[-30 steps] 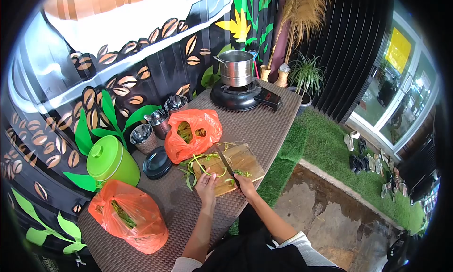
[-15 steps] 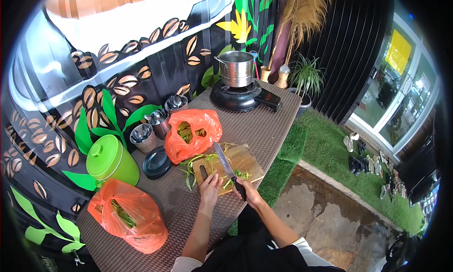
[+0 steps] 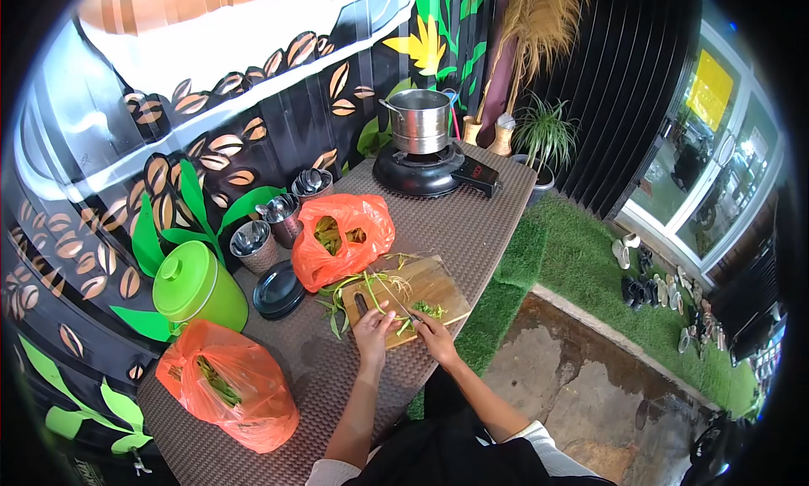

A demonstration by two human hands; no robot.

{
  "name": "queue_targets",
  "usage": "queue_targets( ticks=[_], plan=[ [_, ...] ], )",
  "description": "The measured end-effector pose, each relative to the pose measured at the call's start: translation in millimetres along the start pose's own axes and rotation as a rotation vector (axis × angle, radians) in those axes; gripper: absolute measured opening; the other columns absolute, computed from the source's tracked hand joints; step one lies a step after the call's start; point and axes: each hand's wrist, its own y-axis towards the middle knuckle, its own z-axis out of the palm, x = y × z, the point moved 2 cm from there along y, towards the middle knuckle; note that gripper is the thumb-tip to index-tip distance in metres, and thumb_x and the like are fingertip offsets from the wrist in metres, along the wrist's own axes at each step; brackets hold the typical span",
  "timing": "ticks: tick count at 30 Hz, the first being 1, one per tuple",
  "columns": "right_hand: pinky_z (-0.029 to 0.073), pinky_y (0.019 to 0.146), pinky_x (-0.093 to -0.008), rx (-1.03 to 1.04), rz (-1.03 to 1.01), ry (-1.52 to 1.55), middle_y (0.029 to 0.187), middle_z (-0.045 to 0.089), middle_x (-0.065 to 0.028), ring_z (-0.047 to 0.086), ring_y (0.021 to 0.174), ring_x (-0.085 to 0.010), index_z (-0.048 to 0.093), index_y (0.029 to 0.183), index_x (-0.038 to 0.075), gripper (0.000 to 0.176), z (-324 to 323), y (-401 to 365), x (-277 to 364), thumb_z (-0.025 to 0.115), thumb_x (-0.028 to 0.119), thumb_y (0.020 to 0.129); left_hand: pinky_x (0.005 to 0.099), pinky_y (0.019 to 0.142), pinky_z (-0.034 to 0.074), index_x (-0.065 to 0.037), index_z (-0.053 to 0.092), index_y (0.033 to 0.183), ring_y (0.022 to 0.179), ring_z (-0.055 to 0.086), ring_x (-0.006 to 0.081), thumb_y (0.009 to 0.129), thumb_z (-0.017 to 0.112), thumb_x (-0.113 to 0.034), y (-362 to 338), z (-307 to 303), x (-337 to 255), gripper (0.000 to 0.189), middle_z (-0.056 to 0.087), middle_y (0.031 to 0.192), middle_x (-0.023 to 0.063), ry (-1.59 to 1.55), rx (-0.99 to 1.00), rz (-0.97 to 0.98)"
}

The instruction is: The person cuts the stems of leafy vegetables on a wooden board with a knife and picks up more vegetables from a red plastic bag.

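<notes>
On the wooden cutting board (image 3: 442, 288) lie long green vegetable stems (image 3: 372, 294), stringy pale ends and a small pile of chopped green pieces (image 3: 428, 309). My left hand (image 3: 372, 332) is over the board's near left part, fingers pinched on a stem. In my right hand (image 3: 436, 341) is a knife (image 3: 399, 303), its blade seen nearly edge-on and pointing away to the left, beside the stems. My fingers hide its black handle. Loose leaves (image 3: 335, 316) hang past the board's left edge.
An orange plastic bag of greens (image 3: 362, 220) stands behind the board, another orange bag (image 3: 253, 393) at left. Nearby are a green lidded container (image 3: 198, 288), dark plates (image 3: 278, 290) and cutlery cups (image 3: 253, 243). A metal pot (image 3: 420, 123) sits on a black stove (image 3: 413, 174).
My right hand has turned the knife, so its broad blade now appears as a thin line. My left hand has shifted slightly, with its fingers closer to the blade.
</notes>
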Motion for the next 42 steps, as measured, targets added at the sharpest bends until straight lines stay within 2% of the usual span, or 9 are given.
queue_targets(
  ticks=[6,11,18,21,23,26,32,34,42],
  plan=[
    [0.036,0.051,-0.0231,-0.031,0.171,0.046,0.060,0.044,0.0039,0.041,0.054,-0.0061,0.062,0.110,0.003,0.030,2.6,21.9,-38.5,0.057,0.023,0.089,0.0286,0.071,0.056,0.005,0.056,0.114,0.077,0.062,0.0156,0.085,0.064,-0.005,0.2,-1.7,-2.0,0.032,0.060,0.091,0.0085,0.039,-0.079,0.082],
    [0.046,0.054,-0.0383,-0.233,0.196,-0.511,0.056,0.058,-0.0109,0.061,0.054,-0.0229,0.067,0.078,0.007,0.025,-0.2,32.8,-29.4,0.068,0.032,0.075,0.0283,0.068,0.057,0.008,0.056,0.113,0.072,0.060,0.0144,0.088,0.062,-0.008,5.2,-21.8,15.3,0.030,0.060,0.088,0.0088,0.018,-0.117,0.004],
    [0.045,0.052,-0.0380,-0.328,0.077,-0.562,0.054,0.057,-0.0075,0.060,0.053,-0.0230,0.069,0.078,0.008,0.027,5.6,44.2,-24.0,0.071,0.035,0.075,0.0287,0.070,0.057,0.007,0.058,0.111,0.073,0.060,0.0147,0.088,0.063,-0.013,5.1,-23.5,19.3,0.031,0.061,0.095,0.0101,0.139,-0.005,-0.081],
    [0.037,0.043,-0.0306,-0.278,-0.043,-0.147,0.051,0.051,0.0017,0.050,0.044,-0.0123,0.069,0.080,0.006,0.027,3.3,39.2,-1.8,0.072,0.033,0.079,0.0274,0.068,0.056,0.007,0.061,0.106,0.074,0.062,0.0141,0.086,0.065,-0.013,8.1,-23.2,26.4,0.029,0.064,0.093,0.0097,0.217,0.075,-0.090],
    [0.027,0.038,-0.0235,-0.213,0.081,0.204,0.052,0.046,0.0075,0.040,0.042,-0.0037,0.067,0.085,0.002,0.026,5.1,32.6,12.9,0.072,0.028,0.081,0.0263,0.068,0.056,0.007,0.063,0.104,0.074,0.062,0.0135,0.085,0.067,-0.013,9.0,-22.9,31.1,0.028,0.065,0.091,0.0091,0.246,0.121,-0.096],
    [0.029,0.041,-0.0218,-0.191,0.243,0.394,0.057,0.051,0.0047,0.041,0.046,-0.0033,0.066,0.085,-0.002,0.025,2.6,25.1,29.4,0.075,0.021,0.079,0.0236,0.068,0.054,0.006,0.065,0.102,0.074,0.063,0.0120,0.084,0.069,-0.013,7.9,-19.0,33.4,0.027,0.066,0.085,0.0058,0.365,0.217,-0.076],
    [0.026,0.037,-0.0218,-0.160,0.249,0.398,0.051,0.046,0.0048,0.037,0.038,-0.0040,0.065,0.085,0.002,0.022,-3.5,20.1,24.8,0.074,0.021,0.079,0.0241,0.075,0.052,0.003,0.065,0.106,0.080,0.063,0.0121,0.085,0.068,-0.015,-0.9,-6.8,18.7,0.028,0.067,0.090,0.0053,0.527,0.394,-0.081],
    [0.026,0.038,-0.0218,-0.101,0.256,0.365,0.051,0.045,0.0051,0.037,0.040,-0.0037,0.066,0.084,0.001,0.021,-7.8,15.7,25.9,0.074,0.020,0.079,0.0259,0.083,0.048,0.004,0.063,0.110,0.090,0.062,0.0132,0.087,0.066,-0.016,-6.4,9.2,-3.8,0.030,0.066,0.096,0.0057,0.069,0.203,-0.105],
    [0.026,0.041,-0.0210,-0.015,0.125,0.228,0.053,0.045,0.0064,0.038,0.044,-0.0026,0.068,0.085,0.003,0.021,-9.5,-0.3,35.6,0.073,0.022,0.080,0.0243,0.085,0.046,0.004,0.061,0.111,0.097,0.060,0.0130,0.088,0.063,-0.012,2.0,31.5,-18.2,0.029,0.065,0.102,0.0075,0.316,0.359,-0.105]
  ],
)
